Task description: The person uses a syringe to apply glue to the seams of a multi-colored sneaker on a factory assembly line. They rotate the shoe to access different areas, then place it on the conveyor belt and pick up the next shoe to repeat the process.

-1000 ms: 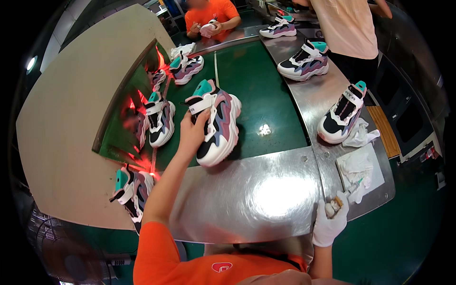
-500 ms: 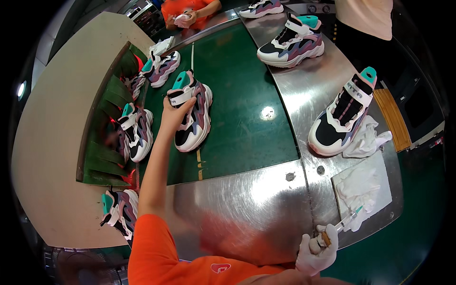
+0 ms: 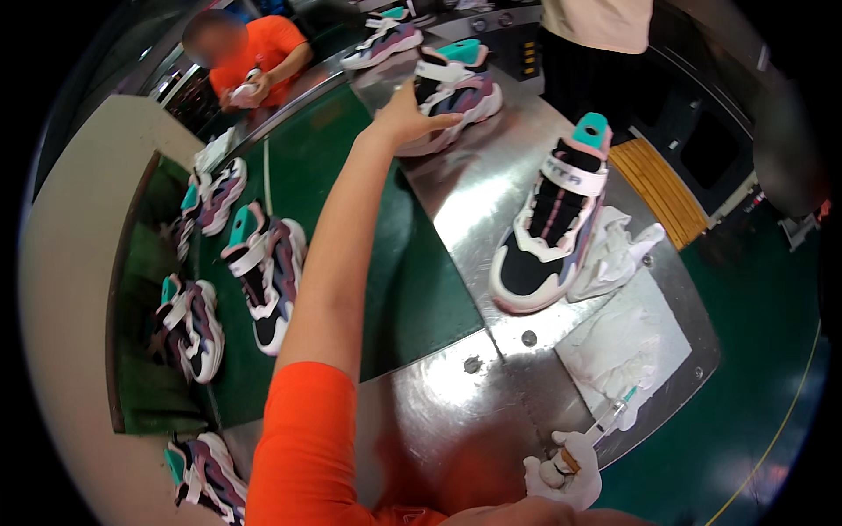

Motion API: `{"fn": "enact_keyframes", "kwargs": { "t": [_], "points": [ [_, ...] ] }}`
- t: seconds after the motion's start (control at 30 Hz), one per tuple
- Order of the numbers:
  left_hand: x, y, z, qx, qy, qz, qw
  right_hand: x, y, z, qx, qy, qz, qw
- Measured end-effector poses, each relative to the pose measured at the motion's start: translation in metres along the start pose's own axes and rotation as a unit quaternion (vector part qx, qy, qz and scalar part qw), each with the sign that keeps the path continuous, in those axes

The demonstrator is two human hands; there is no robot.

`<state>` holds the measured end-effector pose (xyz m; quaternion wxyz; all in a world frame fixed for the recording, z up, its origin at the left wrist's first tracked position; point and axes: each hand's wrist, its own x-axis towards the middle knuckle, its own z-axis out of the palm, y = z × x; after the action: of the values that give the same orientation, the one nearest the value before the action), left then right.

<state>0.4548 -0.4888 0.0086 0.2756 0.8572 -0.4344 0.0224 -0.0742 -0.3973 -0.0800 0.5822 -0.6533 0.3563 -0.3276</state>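
My bare left hand (image 3: 410, 118) reaches across to a sneaker (image 3: 459, 88) on the metal table, its thumb along the near side and its fingers closed about the toe end. This sneaker is black, white and purple with a teal insert. In a white glove, my right hand (image 3: 568, 473) is closed around a clear syringe (image 3: 607, 422) with a green tip, low at the right. A small brown piece shows between the gloved fingers; its kind is unclear. Nearby on the right, a matching sneaker (image 3: 553, 223) stands on the metal, toe toward me.
Left of the metal table (image 3: 430, 386) runs a green belt (image 3: 399, 298) carrying several sneakers, one (image 3: 270, 276) beside my forearm. A green strip curtain (image 3: 153, 368) edges it. White cloths (image 3: 614, 263) and a white pad (image 3: 662, 329) lie right. Two people stand beyond.
My left hand has let go of the sneaker on the belt and moved right and away to the sneaker on the metal table. The view has shifted; my right hand still holds the syringe.
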Motion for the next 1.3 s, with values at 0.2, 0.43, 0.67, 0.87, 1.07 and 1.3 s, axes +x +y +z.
{"fn": "enact_keyframes", "kwargs": {
  "t": [0.2,0.43,0.67,0.87,1.07,1.3],
  "points": [
    [-0.045,0.040,-0.011,0.067,0.062,-0.078,0.993,0.010,-0.017,-0.003,-0.176,0.016,-0.126,0.976],
    [-0.260,0.064,-0.068,0.052,0.122,-0.070,0.989,0.015,-0.038,-0.005,-0.161,-0.037,-0.140,0.976],
    [-0.491,0.162,-0.107,0.115,0.236,-0.315,0.912,0.010,-0.018,0.000,-0.145,0.028,-0.224,0.963],
    [-0.546,0.225,-0.118,-0.005,0.120,-0.228,0.966,0.003,-0.037,-0.012,-0.167,-0.053,-0.176,0.969],
    [-0.492,0.177,-0.192,0.214,-0.008,0.073,0.974,0.006,-0.075,-0.028,-0.103,-0.131,-0.110,0.980],
    [-0.524,0.143,-0.190,0.097,-0.073,0.145,0.982,0.038,-0.082,-0.043,-0.353,-0.215,-0.151,0.898]
  ]
}}
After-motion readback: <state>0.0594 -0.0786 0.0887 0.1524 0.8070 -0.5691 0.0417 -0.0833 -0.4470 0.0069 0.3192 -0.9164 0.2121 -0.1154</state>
